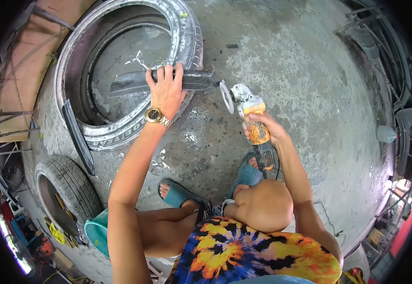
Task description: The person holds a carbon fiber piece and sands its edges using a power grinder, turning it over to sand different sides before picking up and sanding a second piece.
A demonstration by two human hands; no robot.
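My left hand (pixel 167 90), with a gold watch at the wrist, presses a long dark carbon-patterned part (pixel 132 84) against the near side of a large tire (pixel 189 45) lying on the floor. Its fingers wrap over the part's far edge. In my right hand (pixel 268 127) is a yellow and black angle grinder (pixel 257 127), gripped round its body. The grinder's thin disc (pixel 226 96) stands upright beside the right end of the part; whether they touch I cannot tell.
A second dark part (pixel 77 137) leans on the large tire's left side. Nearer stands a smaller tire (pixel 68 189) beside a green stool or tub (pixel 97 232). My sandaled feet are on the concrete floor. A cable trails at the lower right.
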